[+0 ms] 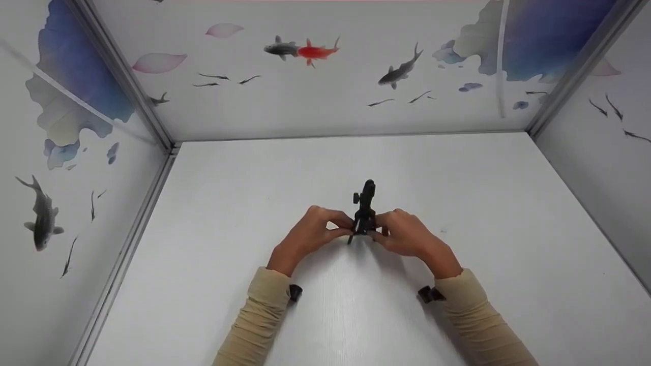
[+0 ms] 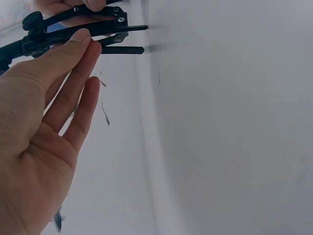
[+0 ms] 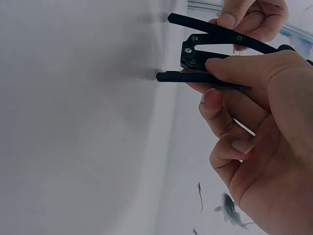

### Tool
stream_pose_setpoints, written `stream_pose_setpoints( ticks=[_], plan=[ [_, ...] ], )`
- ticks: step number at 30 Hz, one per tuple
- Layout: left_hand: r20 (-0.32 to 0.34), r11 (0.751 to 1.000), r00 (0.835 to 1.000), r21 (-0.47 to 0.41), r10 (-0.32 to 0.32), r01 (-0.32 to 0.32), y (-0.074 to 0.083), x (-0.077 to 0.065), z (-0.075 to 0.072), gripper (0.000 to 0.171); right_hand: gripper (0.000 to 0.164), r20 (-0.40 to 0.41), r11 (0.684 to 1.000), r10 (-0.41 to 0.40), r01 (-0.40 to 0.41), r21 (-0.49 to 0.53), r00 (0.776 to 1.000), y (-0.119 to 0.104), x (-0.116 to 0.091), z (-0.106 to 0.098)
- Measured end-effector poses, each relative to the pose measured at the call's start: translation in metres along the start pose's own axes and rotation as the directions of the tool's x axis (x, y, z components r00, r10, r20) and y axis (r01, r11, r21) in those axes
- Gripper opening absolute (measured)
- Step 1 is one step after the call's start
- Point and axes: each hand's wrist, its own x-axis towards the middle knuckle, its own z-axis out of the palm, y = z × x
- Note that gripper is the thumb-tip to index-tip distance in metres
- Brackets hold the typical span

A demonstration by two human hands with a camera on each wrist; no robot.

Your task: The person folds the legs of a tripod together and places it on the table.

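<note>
A small black tripod (image 1: 366,198) stands roughly upright between the two hands, its legs partly folded and pointing down. My left hand (image 1: 315,234) pinches a leg from the left between thumb and fingertips; in the left wrist view the other fingers of this hand (image 2: 63,107) extend loosely. From the opposite side, my right hand (image 1: 409,234) grips another leg with thumb and index finger. The right wrist view shows that hand's remaining fingers (image 3: 232,152) curled below the leg. A side knob (image 2: 33,20) sits on the tripod's column. Whether the leg tips touch the table cannot be told.
The white table (image 1: 229,193) spreads around the hands. White panels printed with fish (image 1: 402,71) and petals close off the back, left and right, joined by grey metal frame posts (image 1: 152,117). Small black wrist cameras (image 1: 431,294) sit at the sleeve cuffs.
</note>
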Motion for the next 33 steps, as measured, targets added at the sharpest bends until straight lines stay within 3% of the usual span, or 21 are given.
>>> stream_pose_setpoints(
  ticks=[19,33],
  plan=[
    [-0.057,0.99,0.997,0.131,0.059,-0.051,0.007,0.003,0.007,0.017,0.016,-0.029,0.999,-0.011,0.012,0.039,1.0,-0.002,0.0,0.005],
    [-0.082,0.957,0.992,0.282,0.092,-0.065,0.01,0.003,0.012,0.016,0.012,-0.043,0.999,-0.018,0.019,0.033,0.999,-0.001,0.001,0.005]
  ],
)
